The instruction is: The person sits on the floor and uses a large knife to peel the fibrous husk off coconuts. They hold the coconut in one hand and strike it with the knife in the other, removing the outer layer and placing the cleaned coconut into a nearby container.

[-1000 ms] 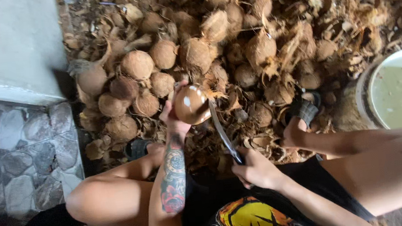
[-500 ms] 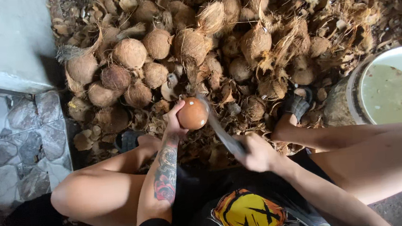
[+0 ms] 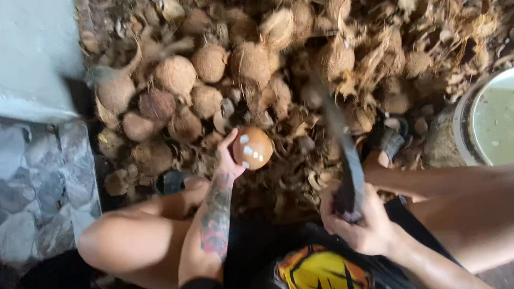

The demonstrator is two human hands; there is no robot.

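Coconut (image 3: 252,147), brown with pale nicks, sat gripped in the left hand (image 3: 228,160); the right hand (image 3: 357,224) clenched a dark blade (image 3: 345,155) beside a white bucket (image 3: 465,121).

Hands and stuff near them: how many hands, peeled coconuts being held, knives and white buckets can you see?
Hands: 2, the left hand and the right hand
Peeled coconut held in the left hand: 1
Knife in the right hand: 1
White bucket of cloudy liquid: 1
Total: 5
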